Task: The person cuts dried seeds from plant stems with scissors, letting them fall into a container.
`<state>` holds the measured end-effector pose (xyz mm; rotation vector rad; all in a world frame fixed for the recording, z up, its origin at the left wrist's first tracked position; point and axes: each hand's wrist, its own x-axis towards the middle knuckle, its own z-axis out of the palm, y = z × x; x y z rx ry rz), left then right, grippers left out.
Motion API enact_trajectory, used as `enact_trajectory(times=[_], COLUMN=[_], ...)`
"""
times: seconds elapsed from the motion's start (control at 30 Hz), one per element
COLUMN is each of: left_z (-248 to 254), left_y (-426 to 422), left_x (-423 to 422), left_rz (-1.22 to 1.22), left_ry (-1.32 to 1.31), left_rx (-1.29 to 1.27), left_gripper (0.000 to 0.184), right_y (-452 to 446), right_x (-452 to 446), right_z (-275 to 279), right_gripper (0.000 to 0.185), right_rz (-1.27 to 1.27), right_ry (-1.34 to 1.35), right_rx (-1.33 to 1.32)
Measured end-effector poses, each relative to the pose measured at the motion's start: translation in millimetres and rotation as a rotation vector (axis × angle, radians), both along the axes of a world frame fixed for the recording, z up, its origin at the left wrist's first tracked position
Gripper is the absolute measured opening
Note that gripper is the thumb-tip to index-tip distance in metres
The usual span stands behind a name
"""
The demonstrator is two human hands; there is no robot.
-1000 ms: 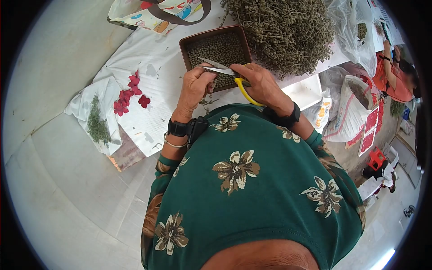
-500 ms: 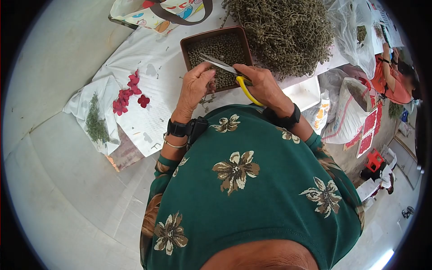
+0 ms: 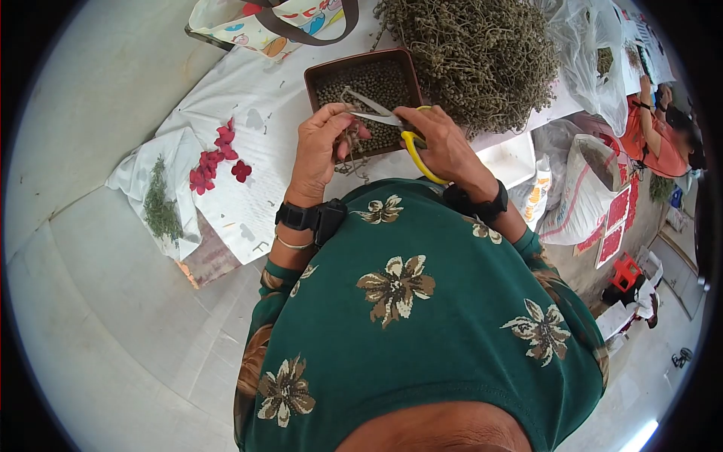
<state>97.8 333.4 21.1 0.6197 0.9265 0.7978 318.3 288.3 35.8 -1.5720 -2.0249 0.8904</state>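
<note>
One tangled mound of dry, knobbly brown stems point(image 3: 474, 64) on the white-covered desk point(image 3: 275, 98). Beside it, one rectangular brown tray point(image 3: 414, 79), small round pods point(image 3: 380, 77) inside. Right hand point(image 3: 448, 147) grips one yellow-handled pair of scissors point(image 3: 413, 145), two metal blades parted over tray. Left hand point(image 3: 320, 147) pinches thin dry sprigs point(image 3: 355, 167).

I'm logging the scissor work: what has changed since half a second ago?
The scissors have gone from nearly closed to clearly open. The left grip looks slightly looser, with more dried stem showing. Nothing was visibly let go: the right grip keeps the scissors. The brown tray, dried plant heap and red flowers stayed put.
</note>
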Motion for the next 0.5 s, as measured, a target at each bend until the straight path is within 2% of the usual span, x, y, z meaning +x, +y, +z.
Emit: enact_trajectory(times=[0.17, 0.5], left_z=[0.4, -0.8], left_y=[-0.1, 0.0], left_x=[-1.6, -4.4], left_rz=[-0.076, -0.169], left_ry=[0.084, 0.161], left_rx=[0.047, 0.081], left_gripper=[0.014, 0.013], right_y=[0.0, -1.4], right_x=[-3.0, -5.3], right_z=[-3.2, 1.5], right_gripper=[0.04, 0.037], right_rz=[0.05, 0.035], right_ry=[0.095, 0.055], right_rx=[0.039, -0.058])
